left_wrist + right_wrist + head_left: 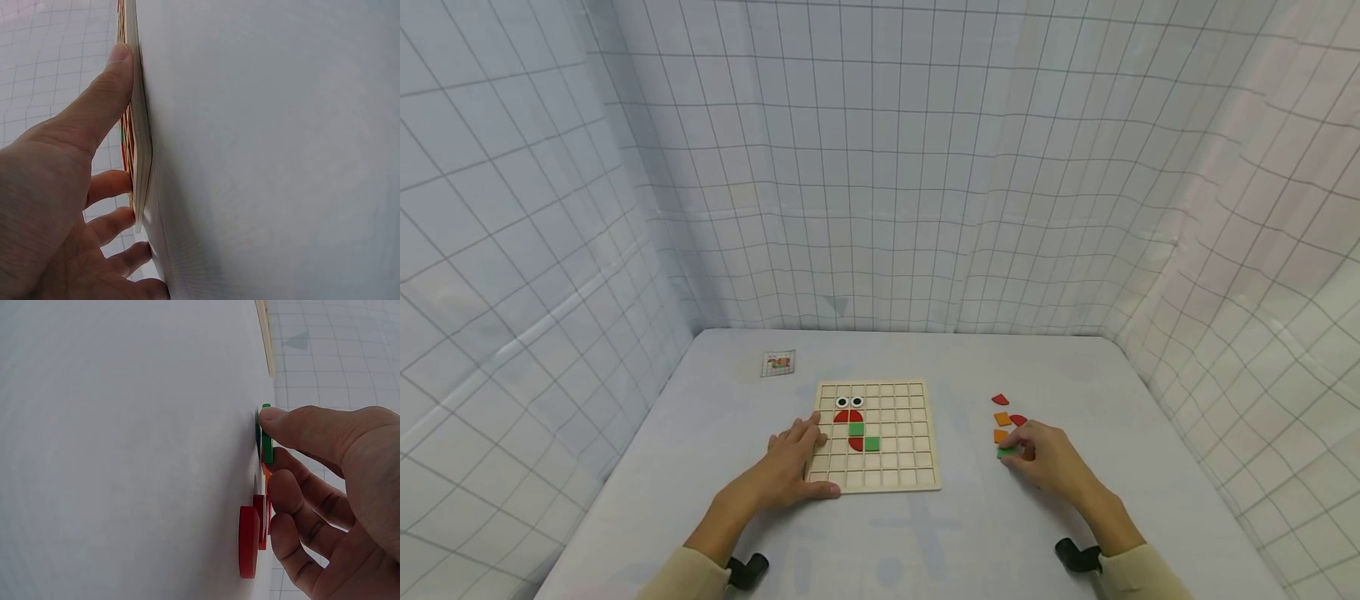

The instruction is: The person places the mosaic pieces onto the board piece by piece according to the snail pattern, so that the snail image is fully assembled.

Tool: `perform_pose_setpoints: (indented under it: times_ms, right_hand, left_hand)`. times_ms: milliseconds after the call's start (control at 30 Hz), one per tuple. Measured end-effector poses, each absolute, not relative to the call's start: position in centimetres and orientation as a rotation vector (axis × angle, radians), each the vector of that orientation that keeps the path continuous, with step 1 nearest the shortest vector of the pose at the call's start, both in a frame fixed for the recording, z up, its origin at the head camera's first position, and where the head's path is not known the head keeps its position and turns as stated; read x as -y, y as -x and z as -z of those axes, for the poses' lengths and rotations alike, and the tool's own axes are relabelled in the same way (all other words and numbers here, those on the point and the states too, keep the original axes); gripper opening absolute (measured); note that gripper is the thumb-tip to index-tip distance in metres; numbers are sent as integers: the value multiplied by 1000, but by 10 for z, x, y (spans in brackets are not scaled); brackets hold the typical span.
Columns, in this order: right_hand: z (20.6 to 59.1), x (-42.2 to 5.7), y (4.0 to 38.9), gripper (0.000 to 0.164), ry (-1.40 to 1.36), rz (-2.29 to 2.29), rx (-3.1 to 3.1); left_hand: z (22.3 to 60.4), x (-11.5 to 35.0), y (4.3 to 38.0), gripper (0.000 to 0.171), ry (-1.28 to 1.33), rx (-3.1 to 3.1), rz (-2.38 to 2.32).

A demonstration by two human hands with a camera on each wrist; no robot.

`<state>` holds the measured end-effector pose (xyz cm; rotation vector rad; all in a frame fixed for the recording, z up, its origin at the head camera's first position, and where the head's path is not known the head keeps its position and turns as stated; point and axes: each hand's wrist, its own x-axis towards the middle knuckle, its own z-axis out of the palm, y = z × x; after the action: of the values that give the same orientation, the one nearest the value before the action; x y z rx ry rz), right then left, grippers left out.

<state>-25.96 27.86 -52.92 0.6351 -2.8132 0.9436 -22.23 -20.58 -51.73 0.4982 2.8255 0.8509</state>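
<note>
Hands well apart. Left hand [792, 468] spread, thumb and fingers resting on left part of grid board [898, 477]. Right hand [1051, 457] pinches green square [267, 440] right of board, just nearside of orange squares [1002, 419]. Picture card [778, 363] farther back left; gridded curtain [880, 183] behind.

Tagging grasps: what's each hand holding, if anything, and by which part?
Right hand pinches a green tile by its edges, between thumb and finger. Left hand holds nothing; it rests spread on the board, at its left and near edges.
</note>
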Motion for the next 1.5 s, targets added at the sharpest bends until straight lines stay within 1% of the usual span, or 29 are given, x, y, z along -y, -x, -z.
perform_pose_setpoints:
  times_ms: [333,733,1100,1500]
  right_hand:
    - [529,-270,262,20,-731,-976,2769]
    - [528,-248,267,19,-819,-941,2763]
    - [529,-219,270,16,-884,-993,2814]
    - [520,-183,270,16,-952,-996,2838]
  left_hand:
    - [518,206,222,78,-475,-2828,-855]
    - [516,205,220,79,-461,-2822,-859]
    - [517,205,220,79,-453,-2818,-851]
    - [518,204,220,84,-431,-2817,-849]
